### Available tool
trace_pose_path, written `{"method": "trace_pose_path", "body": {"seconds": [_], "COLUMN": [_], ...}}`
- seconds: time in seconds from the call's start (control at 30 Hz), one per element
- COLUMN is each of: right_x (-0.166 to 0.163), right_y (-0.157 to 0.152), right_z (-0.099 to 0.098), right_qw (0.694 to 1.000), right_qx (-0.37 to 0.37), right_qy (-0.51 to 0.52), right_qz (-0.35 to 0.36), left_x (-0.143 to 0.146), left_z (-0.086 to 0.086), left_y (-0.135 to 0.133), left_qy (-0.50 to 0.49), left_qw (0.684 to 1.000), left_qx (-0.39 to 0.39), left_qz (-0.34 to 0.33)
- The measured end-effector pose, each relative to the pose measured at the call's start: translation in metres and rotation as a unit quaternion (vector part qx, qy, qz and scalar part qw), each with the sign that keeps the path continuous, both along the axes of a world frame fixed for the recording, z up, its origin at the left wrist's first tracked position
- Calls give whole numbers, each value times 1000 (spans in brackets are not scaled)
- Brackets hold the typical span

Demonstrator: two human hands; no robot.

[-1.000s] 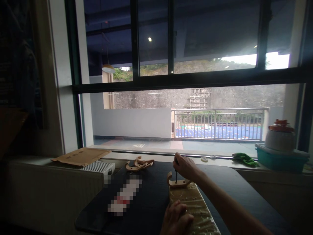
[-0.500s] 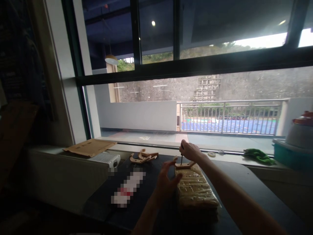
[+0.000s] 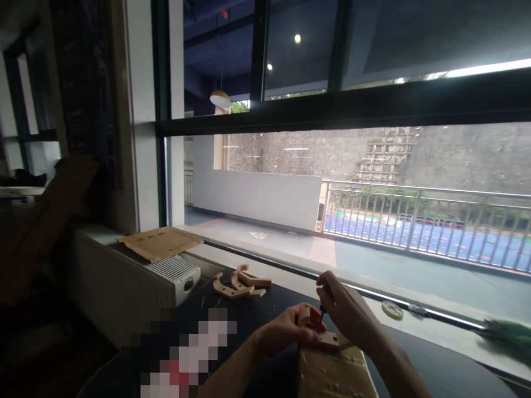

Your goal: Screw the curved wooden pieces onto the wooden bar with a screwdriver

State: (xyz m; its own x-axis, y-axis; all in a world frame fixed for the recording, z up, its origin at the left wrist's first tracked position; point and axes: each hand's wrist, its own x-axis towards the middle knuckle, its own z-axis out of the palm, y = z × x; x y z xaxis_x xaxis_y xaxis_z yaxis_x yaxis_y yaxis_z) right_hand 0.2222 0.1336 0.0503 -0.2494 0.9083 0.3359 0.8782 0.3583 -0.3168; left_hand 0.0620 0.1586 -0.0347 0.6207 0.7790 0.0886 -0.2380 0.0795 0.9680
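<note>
A curved wooden hook piece [image 3: 329, 338] lies on top of a pale plastic-wrapped board [image 3: 336, 373] on the dark table [image 3: 257, 309]. My right hand [image 3: 346, 309] is closed around a small dark screwdriver [image 3: 322, 309] that stands upright with its tip on the hook piece. My left hand [image 3: 286, 330] is curled around the raised end of that hook piece, thumb and fingers pinching it.
Several more wooden hook pieces [image 3: 239, 282] lie at the table's far left. A white slatted box [image 3: 174, 276] and a cardboard sheet [image 3: 160, 243] sit on the sill to the left. A tape roll [image 3: 392, 308] and a green cloth [image 3: 508, 337] lie along the window ledge.
My left hand left the near end of the board, rose, and now grips the hook piece's raised end. The camera swung left and closer. My right hand stays on the screwdriver.
</note>
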Motion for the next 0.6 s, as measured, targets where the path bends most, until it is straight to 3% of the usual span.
{"method": "trace_pose_path", "body": {"seconds": [0.3, 0.6], "right_x": [6, 9], "right_y": [16, 16], "right_z": [-1, -2], "right_qw": [994, 988], "right_qx": [-69, -83], "right_qy": [38, 68], "right_qz": [74, 109], "left_x": [6, 7], "left_z": [-28, -40], "left_y": [-5, -3], "left_qy": [-13, -40], "left_qw": [998, 998], "left_qx": [-33, -45], "left_qz": [54, 14]}}
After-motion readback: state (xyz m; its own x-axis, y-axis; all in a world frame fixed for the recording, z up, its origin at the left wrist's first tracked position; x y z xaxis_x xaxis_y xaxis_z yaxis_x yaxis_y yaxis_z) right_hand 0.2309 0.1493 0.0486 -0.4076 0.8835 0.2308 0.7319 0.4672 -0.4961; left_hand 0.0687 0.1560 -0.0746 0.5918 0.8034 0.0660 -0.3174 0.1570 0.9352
